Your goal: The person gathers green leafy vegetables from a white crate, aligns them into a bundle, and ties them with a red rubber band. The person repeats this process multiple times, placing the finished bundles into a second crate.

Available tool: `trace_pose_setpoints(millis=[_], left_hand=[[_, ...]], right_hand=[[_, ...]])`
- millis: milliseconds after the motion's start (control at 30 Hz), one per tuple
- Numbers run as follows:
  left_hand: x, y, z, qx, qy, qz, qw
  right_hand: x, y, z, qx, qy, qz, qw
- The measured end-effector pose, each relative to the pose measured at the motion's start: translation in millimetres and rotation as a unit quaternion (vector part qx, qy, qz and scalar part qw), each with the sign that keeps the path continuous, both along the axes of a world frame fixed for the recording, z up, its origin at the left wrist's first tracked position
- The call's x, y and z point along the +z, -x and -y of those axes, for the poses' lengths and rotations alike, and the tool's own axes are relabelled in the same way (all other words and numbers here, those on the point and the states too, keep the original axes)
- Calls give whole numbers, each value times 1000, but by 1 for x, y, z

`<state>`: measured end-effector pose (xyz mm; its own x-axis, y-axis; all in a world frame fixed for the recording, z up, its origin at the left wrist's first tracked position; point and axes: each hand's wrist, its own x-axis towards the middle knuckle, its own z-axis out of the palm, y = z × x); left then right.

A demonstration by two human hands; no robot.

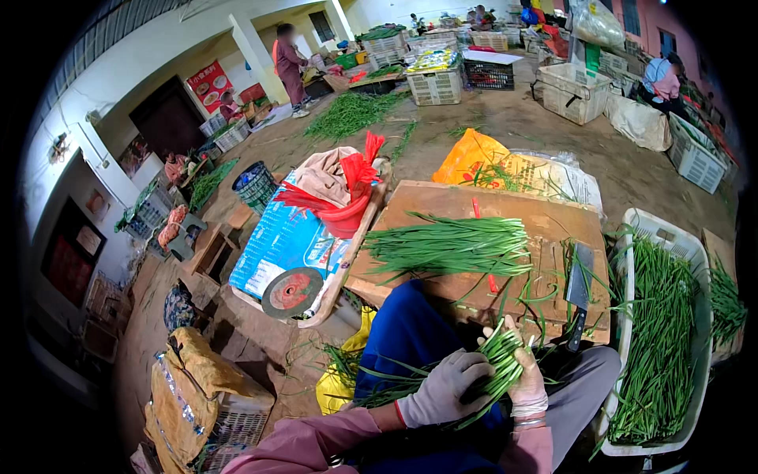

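A bundle of chive-like green stalks (502, 354) is held above my lap between both hands. My left hand (451, 386), in a pale glove, wraps the bundle from the left. My right hand (526, 379), its glove leaving the fingertips bare, grips the pale stalk ends. Just beyond, a larger bunch of chives (450, 246) lies across a wooden board (420, 198), over a red tie strip (492, 284). A cleaver (580, 275) rests at the board's right side, its black handle towards me. Loose stalk bits surround it.
To the right stands a white plastic crate (666, 231) full of chives. On the left, a red tub (346, 220) with red strips and a round abrasive disc (291, 293) sit on a blue printed sheet (275, 240). An orange bag (474, 155) lies beyond the board. Several people work farther off.
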<state>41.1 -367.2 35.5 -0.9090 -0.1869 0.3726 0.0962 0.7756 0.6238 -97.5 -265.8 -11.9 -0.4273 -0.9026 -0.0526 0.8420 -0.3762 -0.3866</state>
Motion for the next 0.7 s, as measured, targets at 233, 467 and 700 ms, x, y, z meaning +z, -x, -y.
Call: trace_pose_setpoints(millis=[233, 467, 700], left_hand=[[19, -9, 25, -97, 87, 195, 972], [60, 7, 92, -182, 101, 223, 952], [64, -3, 94, -233, -19, 197, 952]], right_hand=[[-35, 2, -1, -70, -114, 33, 990], [-19, 1, 7, -40, -157, 46, 986], [-27, 3, 3, -54, -190, 61, 978]])
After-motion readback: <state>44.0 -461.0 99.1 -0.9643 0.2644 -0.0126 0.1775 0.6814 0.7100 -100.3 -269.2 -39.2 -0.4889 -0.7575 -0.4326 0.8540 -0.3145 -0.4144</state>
